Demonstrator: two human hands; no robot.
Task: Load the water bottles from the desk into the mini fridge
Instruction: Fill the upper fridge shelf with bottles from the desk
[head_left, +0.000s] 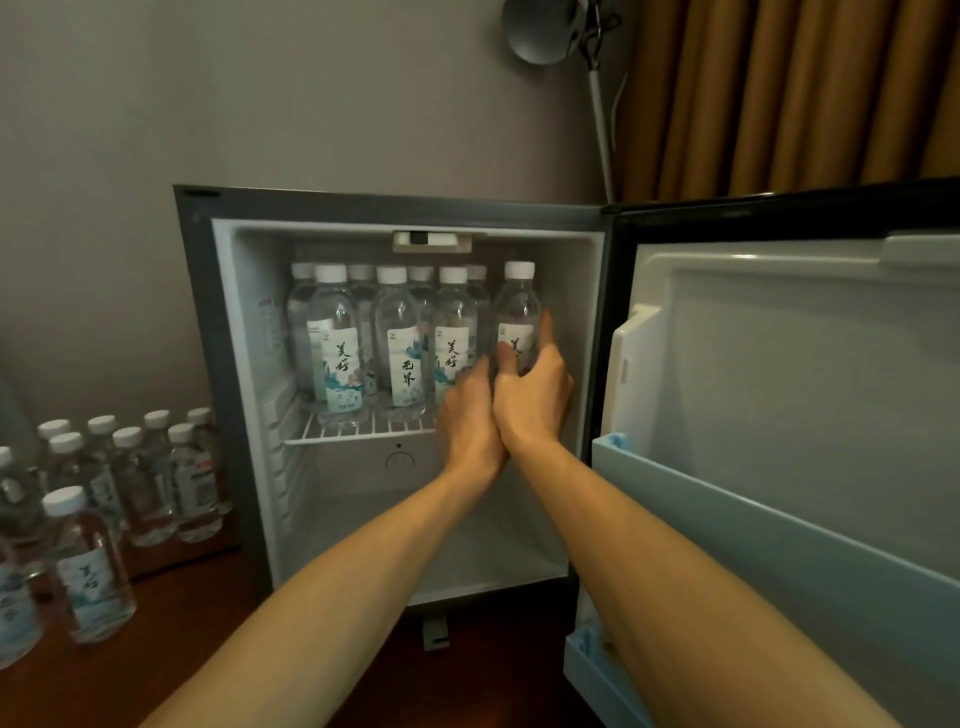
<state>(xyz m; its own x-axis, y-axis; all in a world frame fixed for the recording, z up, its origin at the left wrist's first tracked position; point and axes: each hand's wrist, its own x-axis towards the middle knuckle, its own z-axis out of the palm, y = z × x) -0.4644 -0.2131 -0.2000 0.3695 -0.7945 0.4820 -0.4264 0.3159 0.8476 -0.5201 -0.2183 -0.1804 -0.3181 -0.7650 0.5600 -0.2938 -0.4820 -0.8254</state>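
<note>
- right hand (530, 395): thumb and fingers wrapped round the clear plastic water bottle with the white cap and pale printed label (517, 306), gripping it about halfway up
- left hand (467, 415): pressed right up against the right one, fingers pointing into the fridge at the bottle's lower part. They're mostly hidden, so I can't tell if it's actually gripping or just steadying
- that bottle stands upright, long axis vertical, straight ahead of both hands at the right end of the front row on the white wire shelf (343, 434) in the upper part of the grey mini fridge (234, 364)
- the other bottles on the shelf (395, 343) sit just to its left, with a second row behind them, so the upper shelf looks pretty much full to me
- the fridge's lower space shows nothing in it, and its door (779, 389) hangs open on the right
- the waiting cluster of identical bottles (140, 483) is on the dark wooden tabletop (208, 623) left of the fridge, all upright
- so the next grab is off to the left, and I'd say the left hand is the nearer one for it
</note>
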